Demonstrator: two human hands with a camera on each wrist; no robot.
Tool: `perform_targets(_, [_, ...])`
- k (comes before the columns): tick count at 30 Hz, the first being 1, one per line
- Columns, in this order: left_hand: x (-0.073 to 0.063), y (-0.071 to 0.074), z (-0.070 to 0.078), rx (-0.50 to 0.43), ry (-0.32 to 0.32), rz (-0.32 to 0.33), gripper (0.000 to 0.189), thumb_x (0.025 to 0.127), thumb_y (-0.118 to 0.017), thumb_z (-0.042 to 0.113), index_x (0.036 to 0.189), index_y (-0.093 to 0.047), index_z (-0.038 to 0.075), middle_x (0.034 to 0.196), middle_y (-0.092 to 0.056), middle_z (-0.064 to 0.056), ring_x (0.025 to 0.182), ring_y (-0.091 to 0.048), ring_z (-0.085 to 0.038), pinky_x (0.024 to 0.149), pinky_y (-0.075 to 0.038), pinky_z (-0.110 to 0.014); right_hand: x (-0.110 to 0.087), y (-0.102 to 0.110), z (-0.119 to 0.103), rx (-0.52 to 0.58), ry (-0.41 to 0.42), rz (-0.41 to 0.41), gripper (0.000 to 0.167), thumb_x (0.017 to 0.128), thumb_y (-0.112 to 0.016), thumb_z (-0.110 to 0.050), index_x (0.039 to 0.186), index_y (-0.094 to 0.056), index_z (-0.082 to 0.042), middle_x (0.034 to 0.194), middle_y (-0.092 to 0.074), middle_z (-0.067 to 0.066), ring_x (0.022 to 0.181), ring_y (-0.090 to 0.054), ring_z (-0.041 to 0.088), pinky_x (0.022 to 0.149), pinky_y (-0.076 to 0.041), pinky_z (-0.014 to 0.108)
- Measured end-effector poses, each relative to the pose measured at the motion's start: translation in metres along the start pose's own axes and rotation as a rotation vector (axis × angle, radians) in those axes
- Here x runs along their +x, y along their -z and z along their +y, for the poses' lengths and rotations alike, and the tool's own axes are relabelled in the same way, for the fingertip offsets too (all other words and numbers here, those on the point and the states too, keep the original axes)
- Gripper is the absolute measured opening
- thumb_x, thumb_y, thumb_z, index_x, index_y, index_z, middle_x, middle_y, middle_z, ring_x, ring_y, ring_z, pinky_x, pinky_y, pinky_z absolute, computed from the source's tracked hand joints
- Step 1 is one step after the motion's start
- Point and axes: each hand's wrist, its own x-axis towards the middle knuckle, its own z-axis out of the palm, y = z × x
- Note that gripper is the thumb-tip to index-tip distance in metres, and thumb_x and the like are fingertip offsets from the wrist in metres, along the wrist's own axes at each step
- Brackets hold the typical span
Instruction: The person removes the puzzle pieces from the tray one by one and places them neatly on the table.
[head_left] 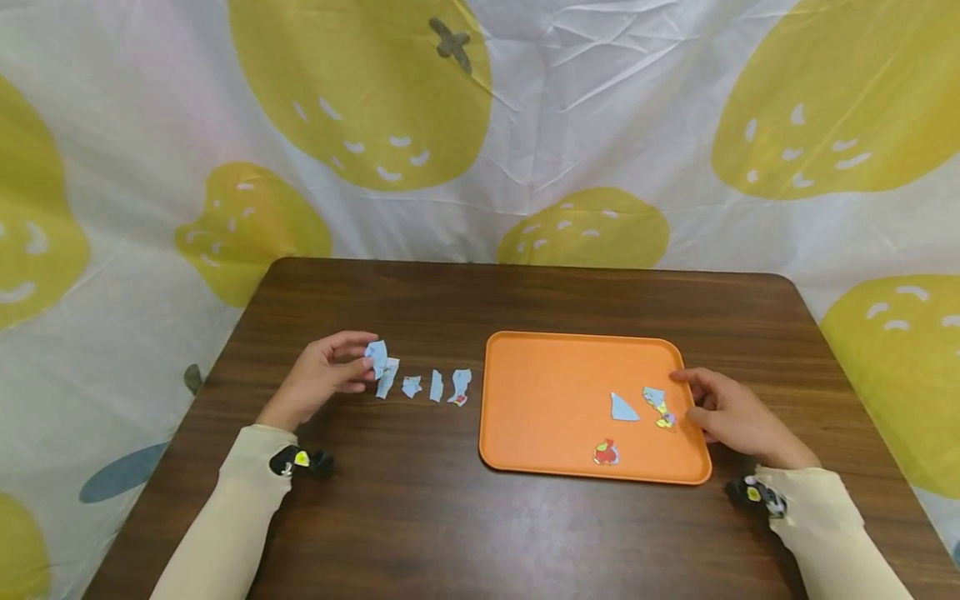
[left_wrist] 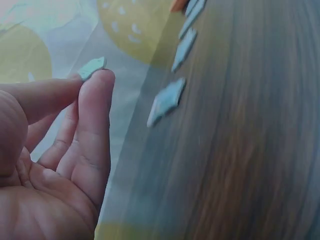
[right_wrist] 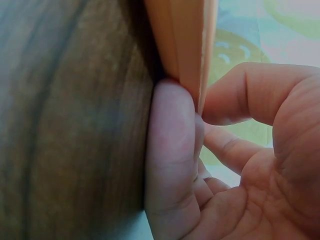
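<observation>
Between thumb and fingers, my left hand [head_left: 318,375] pinches a light blue puzzle piece [head_left: 377,357], raised above the table in the left wrist view. In the head view it overlaps another pale blue piece [head_left: 387,379] lying just behind it. A row of small blue pieces continues rightward: a jagged one [head_left: 412,386], a narrow strip [head_left: 437,386] and one with a red corner [head_left: 461,387]. My right hand [head_left: 731,417] grips the right rim of an orange tray [head_left: 547,400], thumb and finger on either side of its edge in the right wrist view.
On the tray lie a blue triangular piece [head_left: 623,407], a blue and yellow cluster [head_left: 659,407] and a red piece [head_left: 606,452]. Everything stands on a dark wooden table [head_left: 420,517]. Behind its far edge hangs a white cloth [head_left: 570,125] with yellow fruit prints.
</observation>
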Motion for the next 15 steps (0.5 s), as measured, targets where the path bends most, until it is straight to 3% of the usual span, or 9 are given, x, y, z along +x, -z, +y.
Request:
perform_targets(7, [-0.002,0.015,-0.009,0.063,0.08,0.032,0.047,0.102,-0.071,0.009,0.147,-0.057,0.002,0.114,-0.069,-0.009,0.085,-0.076,-0.011,0.073,-0.065,-0.029,-0.002,-0.001,-0.001,0.004,-0.005,-0.003,0.055,0.097,-0.065,-0.005,0.151,-0.051,-0.003,0.11,-0.06,0.017,0.073,-0.06,0.015,0.06,-0.061,0.032])
perform_targets(15, [-0.006,0.02,-0.017,0.133,0.161,0.034,0.046,0.101,-0.07,0.004,0.145,-0.058,0.0,0.117,-0.066,-0.018,0.085,-0.076,-0.012,0.074,-0.065,-0.028,-0.002,-0.001,-0.001,0.014,-0.005,-0.005,0.055,0.098,-0.065,-0.005,0.151,-0.051,-0.004,0.11,-0.059,0.016,0.074,-0.059,0.015,0.061,-0.061,0.032])
